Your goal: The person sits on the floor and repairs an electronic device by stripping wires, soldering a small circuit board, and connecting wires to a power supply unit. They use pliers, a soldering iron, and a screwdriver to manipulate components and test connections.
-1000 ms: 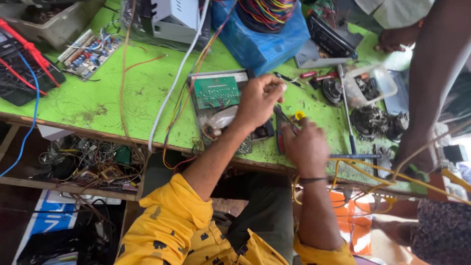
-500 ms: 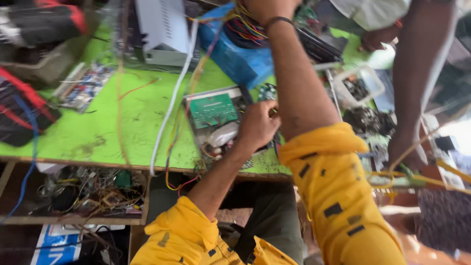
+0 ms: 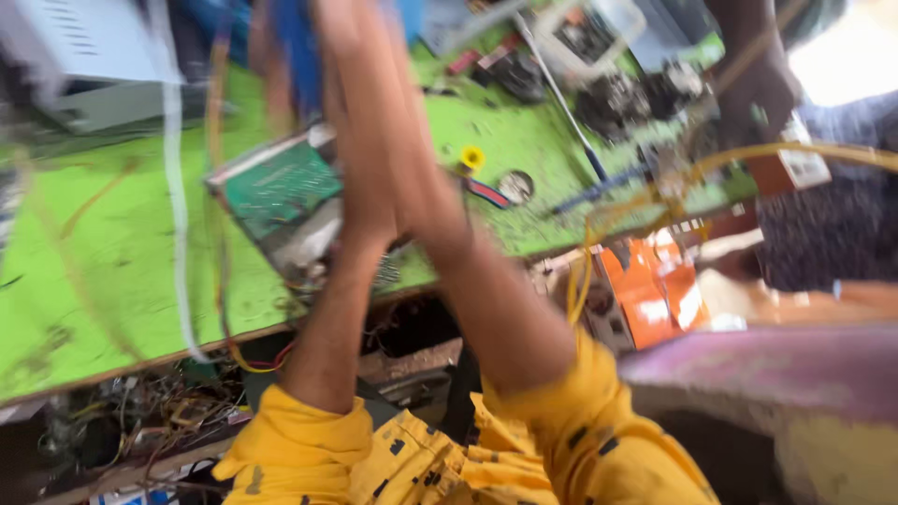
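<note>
At centre frame, left hand kept low against the right edge of the open unit carrying the green circuit board, much as half a second before. Too smeared to tell whether curled round the casing or only resting on it. Right hand no longer down at the bench edge as a second earlier: swung up past the board to the top of the frame, beside a blue shape, forearm crossing over the left wrist. Could not tell through the blur whether open, closed or holding anything.

Meant only one hand left at the board, which stayed tilted on the green table at centre left, wires trailing off its lower edge.

Further out, to the right of the arms: a small yellow reel and a round metal disc on the tabletop. Lower right of those, an orange box below the table edge. At left, a white cable running down the table. At upper right, another person's arm reaching over cluttered parts.
</note>
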Available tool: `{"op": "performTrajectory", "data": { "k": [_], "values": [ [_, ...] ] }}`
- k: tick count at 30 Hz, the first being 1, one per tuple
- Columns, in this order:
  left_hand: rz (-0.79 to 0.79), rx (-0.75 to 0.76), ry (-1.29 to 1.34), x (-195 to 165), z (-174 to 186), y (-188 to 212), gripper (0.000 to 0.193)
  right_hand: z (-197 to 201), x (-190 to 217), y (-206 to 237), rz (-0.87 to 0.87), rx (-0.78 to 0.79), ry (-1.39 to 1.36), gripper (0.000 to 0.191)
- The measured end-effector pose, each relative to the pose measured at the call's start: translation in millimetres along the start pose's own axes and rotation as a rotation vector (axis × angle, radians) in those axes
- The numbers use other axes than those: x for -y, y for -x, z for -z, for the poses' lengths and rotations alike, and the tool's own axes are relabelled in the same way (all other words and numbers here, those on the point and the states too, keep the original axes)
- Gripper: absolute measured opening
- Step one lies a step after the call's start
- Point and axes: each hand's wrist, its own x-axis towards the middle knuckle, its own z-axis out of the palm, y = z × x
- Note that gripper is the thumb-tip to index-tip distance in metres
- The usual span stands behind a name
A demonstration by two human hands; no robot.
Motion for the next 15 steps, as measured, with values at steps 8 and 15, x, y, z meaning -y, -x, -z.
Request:
{"op": "performTrajectory", "data": {
  "k": [8, 15],
  "values": [
    [0.714, 0.584, 0.672, -8.4, 18.7, -14.5, 0.017, 113.1, 1.1, 224.7, -0.964, 0.016, -1.616, 0.061],
    [0.611, 0.884, 0.738, -11.1, 30.3, -27.4, 0.021, 136.5, -67.2, 198.3, -0.771, 0.141, -0.137, 0.047]
  ]
}}
